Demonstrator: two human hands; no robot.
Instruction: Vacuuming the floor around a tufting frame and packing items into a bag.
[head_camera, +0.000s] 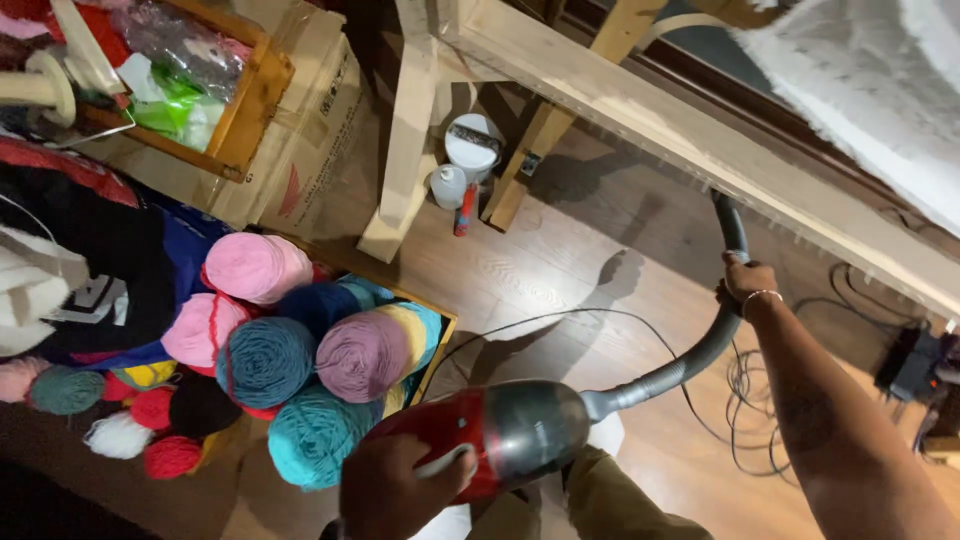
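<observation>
My left hand (392, 490) grips the handle of a red and grey hand-held vacuum cleaner (500, 432) at the bottom centre. A grey ribbed hose (700, 352) curves up from the vacuum's front to the underside of a pale wooden frame beam (690, 130). My right hand (745, 282), with a thin bracelet on the wrist, is shut on the hose just below the beam. The hose's tip is hidden behind the beam. White tufted fabric (860, 70) is stretched on the frame at the top right.
A wooden crate (438, 345) piled with several yarn balls (300, 350) stands at the left. A cardboard box (310, 130), a white tub (472, 145) and a small bottle (447, 186) sit by the frame's legs. Cables (750, 390) coil on the wooden floor toward a power strip (915, 360).
</observation>
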